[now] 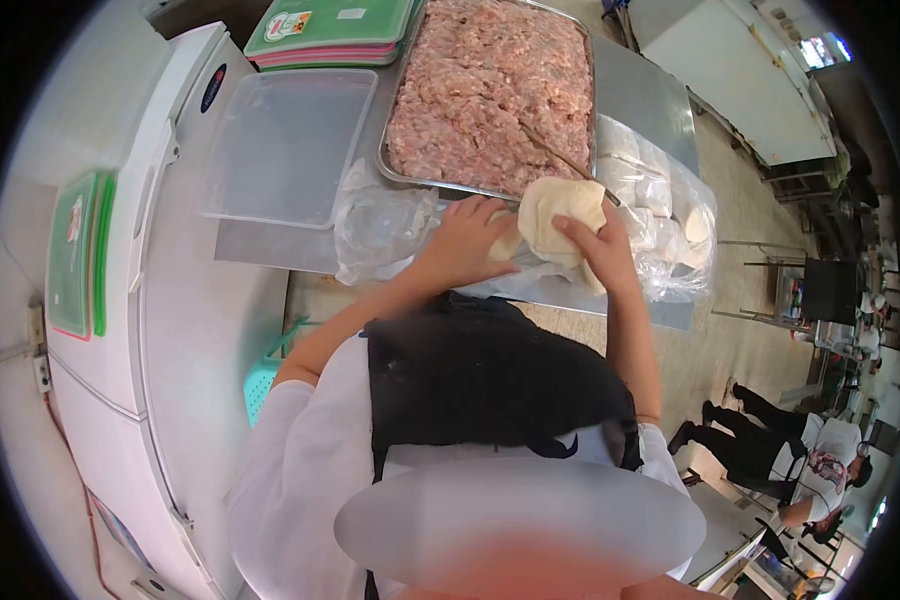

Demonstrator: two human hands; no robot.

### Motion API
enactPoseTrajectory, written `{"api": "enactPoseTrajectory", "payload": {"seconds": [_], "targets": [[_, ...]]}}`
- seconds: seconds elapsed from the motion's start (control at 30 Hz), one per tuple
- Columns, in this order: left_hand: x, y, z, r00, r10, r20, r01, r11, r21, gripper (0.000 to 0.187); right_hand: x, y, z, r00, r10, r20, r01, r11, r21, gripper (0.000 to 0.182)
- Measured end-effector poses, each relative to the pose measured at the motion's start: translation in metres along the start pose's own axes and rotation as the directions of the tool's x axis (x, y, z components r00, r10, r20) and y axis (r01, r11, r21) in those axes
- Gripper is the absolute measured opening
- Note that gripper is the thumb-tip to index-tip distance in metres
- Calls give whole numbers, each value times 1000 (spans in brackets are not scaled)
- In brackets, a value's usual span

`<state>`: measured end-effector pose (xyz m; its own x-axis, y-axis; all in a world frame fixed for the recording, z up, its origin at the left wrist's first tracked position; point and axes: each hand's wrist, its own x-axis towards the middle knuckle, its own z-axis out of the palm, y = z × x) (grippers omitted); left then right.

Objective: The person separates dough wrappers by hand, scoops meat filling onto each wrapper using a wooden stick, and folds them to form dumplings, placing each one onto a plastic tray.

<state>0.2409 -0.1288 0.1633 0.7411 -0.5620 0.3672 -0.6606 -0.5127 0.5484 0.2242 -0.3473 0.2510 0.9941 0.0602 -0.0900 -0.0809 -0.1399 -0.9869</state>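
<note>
My right hand (602,243) grips a stack of round, pale dough wrappers (560,212), with the thumb on top. Beside it, my left hand (467,243) curls its fingers and thumb around more pale wrappers (506,240), partly hidden behind the hand. Both hands are at the near edge of a large metal tray (460,187) heaped with pink minced meat (490,90). A thin stick-like utensil (560,152) rests in the meat, its end reaching over the rim near my right hand. Crumpled clear plastic (380,225) lies left of my left hand.
Packs of wrappers in a clear bag (660,200) are on the metal table (645,95) at right. A clear plastic lid (290,150) and stacked green and pink lids (330,35) are at left. A white refrigerator (185,300) stands further left; other people (785,455) stand at far right.
</note>
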Motion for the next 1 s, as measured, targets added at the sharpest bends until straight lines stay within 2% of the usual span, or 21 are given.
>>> {"api": "enactPoseTrajectory", "payload": {"seconds": [0.1, 0.17, 0.2, 0.3, 0.4, 0.5, 0.53, 0.6, 0.7, 0.8, 0.9, 1.0], "targets": [[-7, -11, 13, 998, 46, -47, -40, 992, 122, 60, -6, 35, 0, 988, 147, 43, -151, 982, 116, 45], [-23, -28, 17, 996, 20, -86, -14, 997, 70, 56, -11, 59, 2, 971, 235, 33, -238, 958, 161, 46], [-32, -39, 17, 994, 10, -105, -5, 999, 43, 55, -15, 71, 3, 965, 261, 28, -263, 956, 128, 47], [-69, -65, 5, 959, -228, -169, 180, 950, -256, 46, -21, 96, 7, 957, 279, 74, -285, 955, 80, 49], [-71, -57, -11, 983, -73, -169, 73, 997, -5, 39, -24, 101, 5, 960, 249, 125, -249, 968, -19, 50], [-70, -45, -27, 973, -211, -92, 222, 965, 137, 36, -21, 105, -2, 973, 173, 152, -142, 970, -199, 49], [-71, -50, -26, 947, -307, -95, 306, 952, -21, 36, -21, 104, -4, 975, 149, 162, -100, 956, -275, 48], [-74, -63, -20, 870, -490, -57, 447, 833, -327, 35, -21, 89, -7, 975, 180, 129, -131, 939, -318, 46], [-54, -38, -36, 866, -462, -191, 363, 844, -395, 34, -20, 72, -9, 982, 162, 94, -127, 943, -307, 44], [-31, -21, -31, 976, -192, -106, 162, 957, -240, 31, -18, 70, -10, 985, 151, 77, -127, 958, -257, 43], [-23, -16, -8, 965, -260, -21, 253, 952, -171, 35, -15, 67, -7, 992, 106, 69, -90, 976, -199, 42], [-35, -26, 6, 958, -252, -139, 231, 961, -151, 40, -16, 69, -7, 990, 104, 92, -80, 970, -232, 42]]}}
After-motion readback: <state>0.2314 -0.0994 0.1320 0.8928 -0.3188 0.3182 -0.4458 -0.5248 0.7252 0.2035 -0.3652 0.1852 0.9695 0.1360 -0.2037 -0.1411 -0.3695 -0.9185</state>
